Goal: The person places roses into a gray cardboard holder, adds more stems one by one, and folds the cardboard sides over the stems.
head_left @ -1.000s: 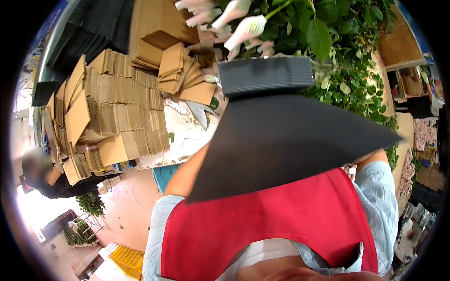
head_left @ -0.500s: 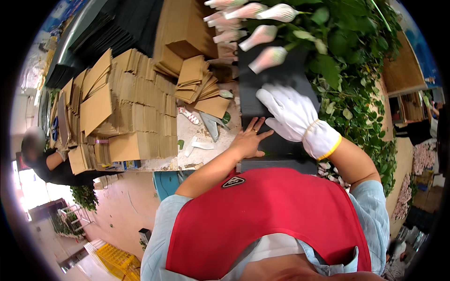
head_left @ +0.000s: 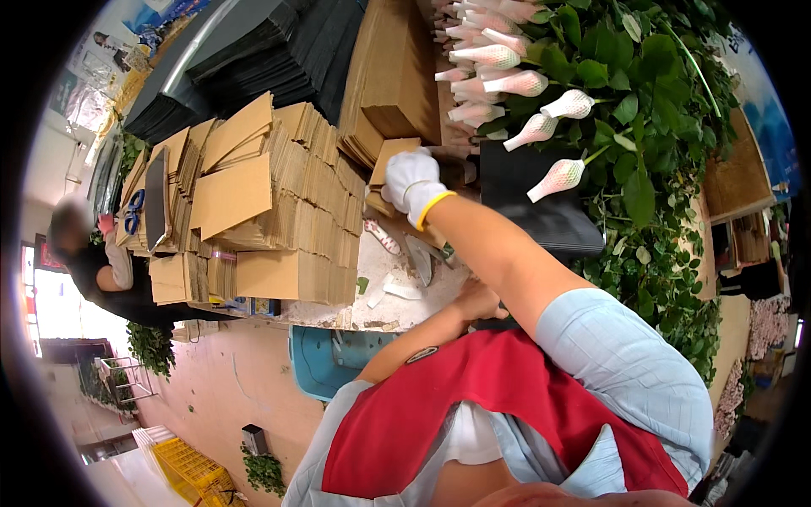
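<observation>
My right hand (head_left: 412, 188), in a white glove with a yellow cuff edge, is closed at a small pile of cardboard pieces (head_left: 390, 156), its fingers curled over them. My bare left hand (head_left: 478, 302) is low beside the dark sheet's near end, partly behind my right forearm; its fingers are mostly hidden. The black sheet (head_left: 532, 190) lies on the bench, its near edge raised and curved. Beyond and right of it lie flower stems with buds in pale netting sleeves (head_left: 562, 177) and green leaves (head_left: 642, 110).
Scissors (head_left: 420, 258) and white scraps (head_left: 401, 289) lie on the worn bench. Stacked cardboard (head_left: 287, 211) fills the left side, with dark sheets (head_left: 270, 59) behind. A blue bin (head_left: 325, 363) stands below. Another person (head_left: 93, 262) is at the far left.
My right hand has moved left from the black sheet to the small cardboard pile. My left hand has drawn nearer to me. The sheet's near part has lifted, and my view has shifted.
</observation>
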`<state>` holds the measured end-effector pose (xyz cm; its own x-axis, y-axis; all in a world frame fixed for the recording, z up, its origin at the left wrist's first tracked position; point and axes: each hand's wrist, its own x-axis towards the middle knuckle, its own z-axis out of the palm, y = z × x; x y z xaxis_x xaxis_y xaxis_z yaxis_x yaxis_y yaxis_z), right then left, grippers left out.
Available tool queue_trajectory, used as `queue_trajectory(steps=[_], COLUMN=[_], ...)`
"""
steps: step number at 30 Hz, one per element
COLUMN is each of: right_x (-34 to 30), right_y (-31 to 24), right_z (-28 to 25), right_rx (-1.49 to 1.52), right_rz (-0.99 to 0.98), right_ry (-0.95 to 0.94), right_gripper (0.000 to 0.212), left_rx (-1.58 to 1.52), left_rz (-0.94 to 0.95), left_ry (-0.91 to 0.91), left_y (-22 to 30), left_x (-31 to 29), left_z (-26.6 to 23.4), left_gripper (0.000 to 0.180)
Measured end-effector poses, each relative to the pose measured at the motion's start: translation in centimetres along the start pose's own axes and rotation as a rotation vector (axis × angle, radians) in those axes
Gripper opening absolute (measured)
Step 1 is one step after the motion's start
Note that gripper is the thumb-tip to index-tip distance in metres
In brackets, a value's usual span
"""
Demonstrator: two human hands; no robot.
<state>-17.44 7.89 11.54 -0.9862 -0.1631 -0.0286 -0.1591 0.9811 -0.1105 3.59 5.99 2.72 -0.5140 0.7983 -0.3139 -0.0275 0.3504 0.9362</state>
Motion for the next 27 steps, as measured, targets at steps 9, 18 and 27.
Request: queue_trajectory(steps=[9,18,27], right_x=[-18.3,-34.3,-32.5], right_y=[8.0,15.9,15.5], right_z=[-19.2,-13.3,-12.7], right_rx=[0.45,1.754,1.722], right_rz=[-0.574,0.652,0.313], right_ry=[0.298,0.182,-0.926], right_gripper=[0.053,0.034,0.044], left_rx=[0.775,0.825,1.129], left_rz=[0.146,0.071,0.416], left_ry=[-0.068,-0.087,0.052], left_y=[-0.4,0.6,-4.2], left_x=[1.0,0.8,2.5], left_z=[-0.4,-0.5,-0.3], left_gripper=[0.09,0.085,0.079])
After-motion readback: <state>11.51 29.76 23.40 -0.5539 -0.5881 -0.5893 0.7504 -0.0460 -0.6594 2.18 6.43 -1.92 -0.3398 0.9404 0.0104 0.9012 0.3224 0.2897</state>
